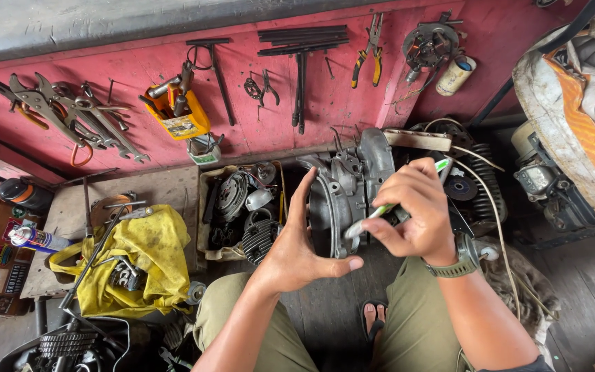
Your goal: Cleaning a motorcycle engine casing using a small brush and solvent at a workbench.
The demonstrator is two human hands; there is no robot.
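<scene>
A grey metal engine casing (349, 182) stands upright in front of my knees. My left hand (299, 242) cups its round open rim from the left, thumb under the edge. My right hand (411, 207) grips a green and white toothbrush (388, 208), its head pressed against the casing's lower rim. A watch sits on my right wrist.
A cardboard box (206, 207) of engine parts lies left of the casing. A yellow cloth (146, 251) with tools is farther left. Wrenches (80, 114), pliers (368, 52) and bars hang on the red wall. A covered engine (573, 131) stands at right.
</scene>
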